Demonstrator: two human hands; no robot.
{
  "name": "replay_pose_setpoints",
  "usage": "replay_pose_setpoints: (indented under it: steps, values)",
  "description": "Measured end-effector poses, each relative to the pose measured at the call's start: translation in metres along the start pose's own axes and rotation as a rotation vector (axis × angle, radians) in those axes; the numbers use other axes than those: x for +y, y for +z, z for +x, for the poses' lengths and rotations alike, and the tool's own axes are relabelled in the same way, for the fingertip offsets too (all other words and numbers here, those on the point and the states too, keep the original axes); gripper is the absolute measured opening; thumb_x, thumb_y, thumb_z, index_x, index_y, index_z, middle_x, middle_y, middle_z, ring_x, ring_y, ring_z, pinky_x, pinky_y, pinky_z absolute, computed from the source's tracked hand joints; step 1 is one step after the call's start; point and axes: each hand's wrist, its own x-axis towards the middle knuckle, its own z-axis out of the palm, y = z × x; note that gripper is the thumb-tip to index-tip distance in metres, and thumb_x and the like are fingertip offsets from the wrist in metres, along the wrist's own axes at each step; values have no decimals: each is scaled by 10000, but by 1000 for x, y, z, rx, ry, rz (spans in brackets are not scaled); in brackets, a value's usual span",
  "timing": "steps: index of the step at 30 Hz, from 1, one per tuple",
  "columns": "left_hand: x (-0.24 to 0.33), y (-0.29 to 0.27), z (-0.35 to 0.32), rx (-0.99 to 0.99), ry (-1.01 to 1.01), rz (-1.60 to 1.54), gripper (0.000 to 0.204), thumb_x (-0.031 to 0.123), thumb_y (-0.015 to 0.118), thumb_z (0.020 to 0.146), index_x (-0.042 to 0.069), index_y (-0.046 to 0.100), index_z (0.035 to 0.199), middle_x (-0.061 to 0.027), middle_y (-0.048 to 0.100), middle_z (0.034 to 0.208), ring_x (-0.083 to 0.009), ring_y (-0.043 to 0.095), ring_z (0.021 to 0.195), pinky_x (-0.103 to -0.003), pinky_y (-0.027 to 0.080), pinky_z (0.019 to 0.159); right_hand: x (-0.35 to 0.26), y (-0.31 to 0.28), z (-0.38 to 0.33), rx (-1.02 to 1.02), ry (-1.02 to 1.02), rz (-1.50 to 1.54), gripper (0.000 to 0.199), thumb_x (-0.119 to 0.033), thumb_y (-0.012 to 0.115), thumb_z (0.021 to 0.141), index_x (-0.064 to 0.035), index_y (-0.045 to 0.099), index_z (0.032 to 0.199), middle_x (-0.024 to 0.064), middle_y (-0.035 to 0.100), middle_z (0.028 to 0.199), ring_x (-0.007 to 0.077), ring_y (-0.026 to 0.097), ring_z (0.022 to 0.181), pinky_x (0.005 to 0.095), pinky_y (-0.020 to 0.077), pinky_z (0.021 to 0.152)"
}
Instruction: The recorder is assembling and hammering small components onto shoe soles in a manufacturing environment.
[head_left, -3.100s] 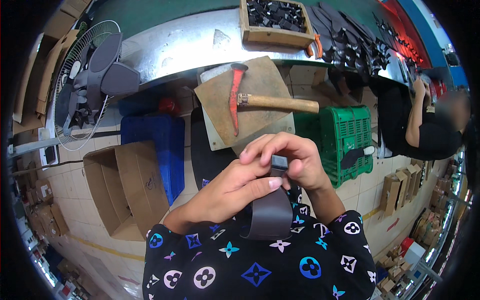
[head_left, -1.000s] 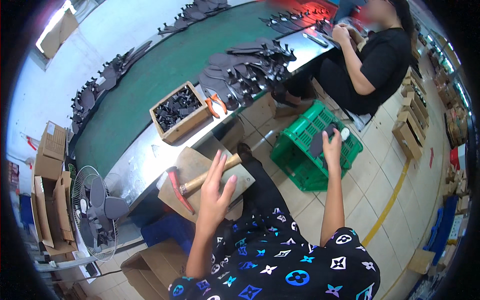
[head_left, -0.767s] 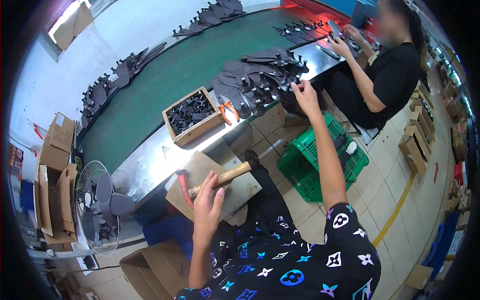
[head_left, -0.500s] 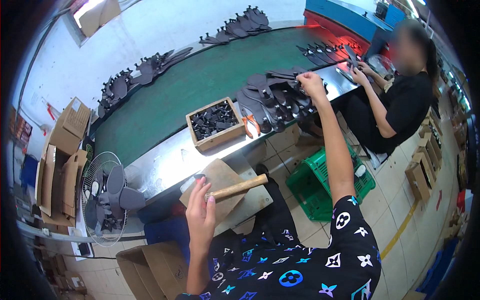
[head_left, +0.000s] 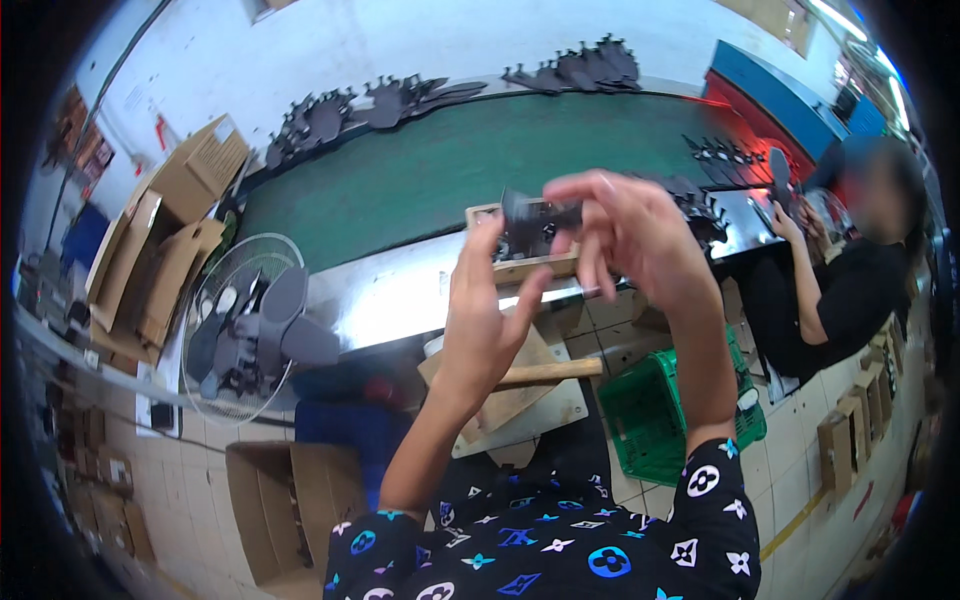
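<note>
Between my hands is a dark grey flip-flop, smeared by motion and seen nearly end-on. My right hand comes at it from the right, its blurred fingers curled around the near part. My left hand is raised on the other side with thumb and fingers apart, the fingertips close to the flip-flop's edge; whether they touch is unclear. Below, a wooden handle lies across a brown board. Behind my hands, the wooden box of small black parts is partly hidden.
A green conveyor table carries rows of dark flip-flops along the far side. At left stands a wire-guarded fan by cardboard boxes. A green crate sits on the floor; a co-worker at right holds a sole.
My right hand has come back from the flip-flop pile toward my left, bringing a flip-flop. My left hand has risen off the board and wooden handle. The view has shifted.
</note>
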Motion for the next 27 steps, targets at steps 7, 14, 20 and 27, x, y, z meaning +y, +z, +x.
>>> replay_pose_setpoints:
  steps: [7,14,20,27]
  values:
    - [-31,-35,-37,129,-311,-214,193,165,584,976,-10,533,1040,-93,580,908,-164,586,857,-295,465,756,196,12,-70,123,-86,-1077,745,-478,649,906,17,420,1415,270,494,1366,368,567,1175,414,487,936]
    - [-137,35,-79,-283,-419,262,907,372,699,852,-113,244,1470,-339,350,1467,-455,434,1287,-467,344,1101,190,30,-68,-12,-61,-1383,762,-540,695,824,-5,502,1331,207,487,1400,358,559,1182,445,514,894]
    - [-129,23,-83,-256,-432,224,851,274,666,838,-42,250,1509,-288,424,1437,-430,492,1205,-464,377,1071,192,11,-103,-83,92,-1476,622,-530,762,767,-58,606,1142,128,693,833,319,684,700,401,541,605]
    - [-105,17,-84,-121,-564,131,700,315,599,911,-45,364,1462,-251,516,1319,-409,447,1209,-513,353,1031,226,-30,-178,319,104,-1129,325,-300,826,741,-56,615,776,139,642,694,309,644,589,384,491,525]
